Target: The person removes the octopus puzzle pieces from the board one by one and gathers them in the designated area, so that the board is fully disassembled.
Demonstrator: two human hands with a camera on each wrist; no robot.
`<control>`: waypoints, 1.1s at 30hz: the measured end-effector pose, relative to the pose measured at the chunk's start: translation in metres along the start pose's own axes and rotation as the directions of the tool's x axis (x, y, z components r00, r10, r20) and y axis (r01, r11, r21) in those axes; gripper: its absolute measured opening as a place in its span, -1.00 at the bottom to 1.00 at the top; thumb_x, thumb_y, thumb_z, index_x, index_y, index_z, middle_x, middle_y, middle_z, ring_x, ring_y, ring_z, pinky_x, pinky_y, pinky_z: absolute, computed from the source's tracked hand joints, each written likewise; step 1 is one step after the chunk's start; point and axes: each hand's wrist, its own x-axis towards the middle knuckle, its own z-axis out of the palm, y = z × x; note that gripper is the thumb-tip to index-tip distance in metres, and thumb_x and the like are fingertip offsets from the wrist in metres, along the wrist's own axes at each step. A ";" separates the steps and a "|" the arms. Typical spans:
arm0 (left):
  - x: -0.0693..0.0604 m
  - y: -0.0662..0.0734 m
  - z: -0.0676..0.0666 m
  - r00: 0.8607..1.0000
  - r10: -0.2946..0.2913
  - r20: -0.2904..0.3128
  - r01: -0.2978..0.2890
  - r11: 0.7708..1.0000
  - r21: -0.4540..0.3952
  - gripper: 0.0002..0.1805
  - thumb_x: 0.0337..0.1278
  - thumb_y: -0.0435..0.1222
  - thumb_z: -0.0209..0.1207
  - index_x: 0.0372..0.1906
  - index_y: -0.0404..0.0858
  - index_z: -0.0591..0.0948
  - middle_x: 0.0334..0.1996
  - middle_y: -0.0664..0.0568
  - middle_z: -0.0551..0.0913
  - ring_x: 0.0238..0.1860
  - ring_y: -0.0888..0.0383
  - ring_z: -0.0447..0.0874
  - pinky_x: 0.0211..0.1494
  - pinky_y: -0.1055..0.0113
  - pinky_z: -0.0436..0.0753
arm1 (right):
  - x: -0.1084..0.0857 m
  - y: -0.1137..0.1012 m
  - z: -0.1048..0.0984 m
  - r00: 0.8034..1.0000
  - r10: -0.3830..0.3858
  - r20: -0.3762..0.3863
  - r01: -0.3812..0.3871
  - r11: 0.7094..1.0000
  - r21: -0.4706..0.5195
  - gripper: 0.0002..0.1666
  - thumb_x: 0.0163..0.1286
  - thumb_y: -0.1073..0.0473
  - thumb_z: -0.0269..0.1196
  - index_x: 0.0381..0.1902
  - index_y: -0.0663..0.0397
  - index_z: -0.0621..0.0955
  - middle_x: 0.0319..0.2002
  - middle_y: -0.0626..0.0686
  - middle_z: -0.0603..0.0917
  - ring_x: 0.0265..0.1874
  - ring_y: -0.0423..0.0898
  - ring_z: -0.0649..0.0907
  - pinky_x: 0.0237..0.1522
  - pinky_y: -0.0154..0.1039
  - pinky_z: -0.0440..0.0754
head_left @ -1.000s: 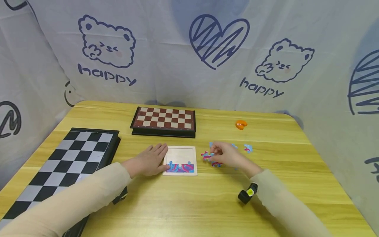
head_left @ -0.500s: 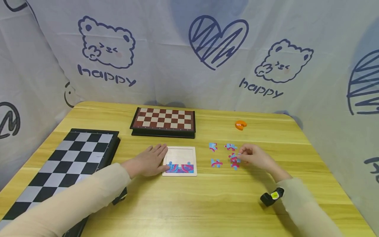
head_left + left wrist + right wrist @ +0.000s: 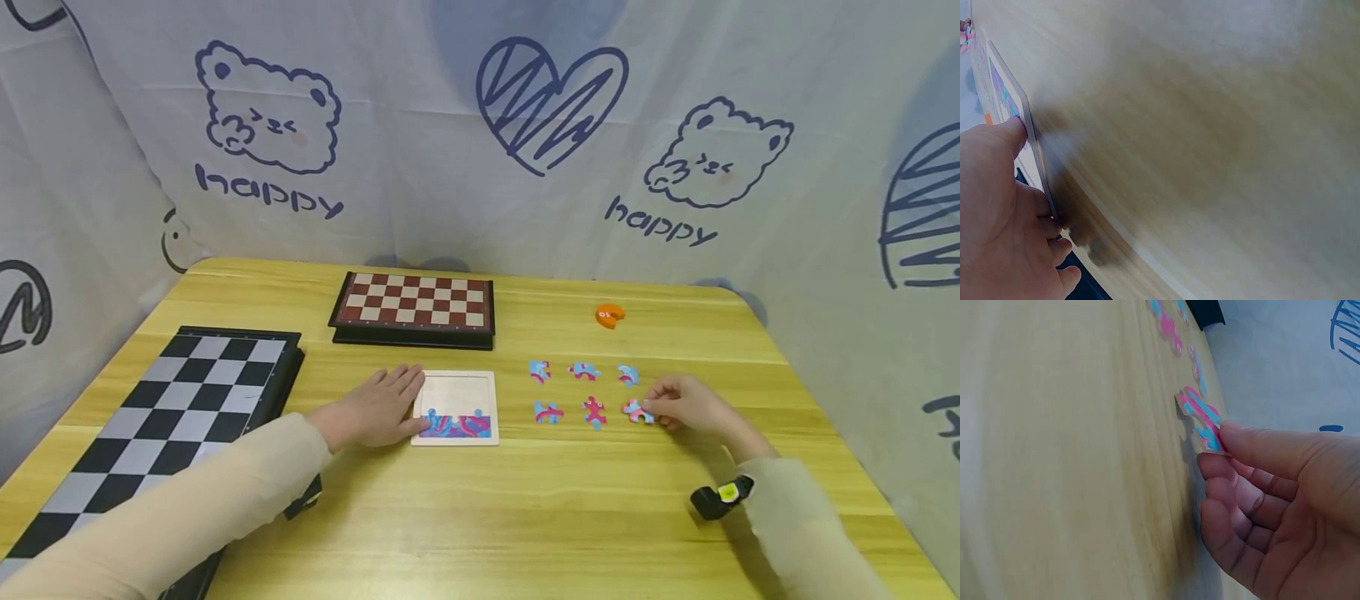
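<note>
In the head view, my right hand (image 3: 693,412) pinches a pink-and-blue jigsaw piece (image 3: 637,411) between thumb and fingers. The right wrist view shows the same jigsaw piece (image 3: 1200,415) tilted just above the wood. Several other pieces lie to its left and behind, among them a mostly pink one (image 3: 594,411) and a blue one (image 3: 628,375). My left hand (image 3: 378,408) rests at the left edge of a square puzzle tray (image 3: 457,390), its thumb on the pieces inside. A strip of joined purple-blue pieces (image 3: 471,427) fills the tray's near part.
Behind the tray sits a folded brown-and-white chessboard (image 3: 416,302). A larger black-and-white chessboard (image 3: 202,392) lies at the left, under my left forearm. An orange piece (image 3: 610,316) marked 10 is at the back right. A printed curtain hangs behind the table (image 3: 480,533).
My right hand has moved right with the jigsaw piece, from beside the tray to the right end of the near row, uncovering the other pieces. The left hand has stayed put.
</note>
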 end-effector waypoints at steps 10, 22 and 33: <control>-0.001 0.002 -0.002 1.000 0.006 -0.003 -0.006 1.000 0.005 -0.20 0.34 0.09 -0.19 0.39 -0.45 0.01 0.40 -0.27 -0.07 0.38 -0.16 -0.15 0.35 -0.03 -0.08 | 0.000 0.002 0.000 0.999 0.037 -0.010 -0.038 0.998 -0.043 -0.76 0.31 0.23 0.18 -0.26 0.40 0.58 -0.53 0.00 0.53 -0.51 -0.12 0.50 -0.46 -0.26 0.57; -0.001 0.003 -0.003 1.000 -0.002 0.014 0.002 1.000 0.015 -0.20 0.34 0.09 -0.20 0.39 -0.44 0.00 0.40 -0.26 -0.08 0.39 -0.15 -0.16 0.36 -0.02 -0.08 | 0.002 0.002 0.000 0.997 0.066 -0.050 -0.069 0.995 -0.073 -0.72 0.27 0.18 0.24 -0.27 0.37 0.58 -0.55 -0.02 0.51 -0.53 -0.14 0.48 -0.49 -0.28 0.53; 0.000 -0.001 -0.002 1.000 0.002 0.003 -0.002 1.000 0.015 -0.18 0.32 0.11 -0.18 0.39 -0.44 0.01 0.40 -0.26 -0.07 0.39 -0.15 -0.17 0.36 0.00 -0.07 | 0.010 -0.034 0.008 0.998 -0.015 -0.058 0.005 0.987 -0.161 -0.67 0.31 0.10 0.20 -0.15 0.28 0.60 -0.42 0.06 0.60 -0.48 -0.04 0.53 -0.45 -0.18 0.52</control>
